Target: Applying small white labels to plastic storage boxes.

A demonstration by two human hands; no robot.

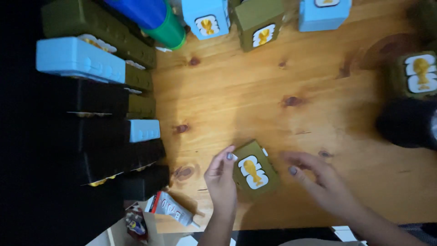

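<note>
Centrally, olive box [255, 171] between both hands, left [223, 182] touching.

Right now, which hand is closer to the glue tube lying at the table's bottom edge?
The left hand. It touches the small olive-green box and sits just right of the white glue tube. The right hand is farther away, on the box's other side.

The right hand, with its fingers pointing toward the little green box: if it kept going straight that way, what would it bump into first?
Probably the olive-green box. The right hand points its fingers leftward at it, with only a small gap of wooden table between. The left hand already touches the box's other side.
</note>
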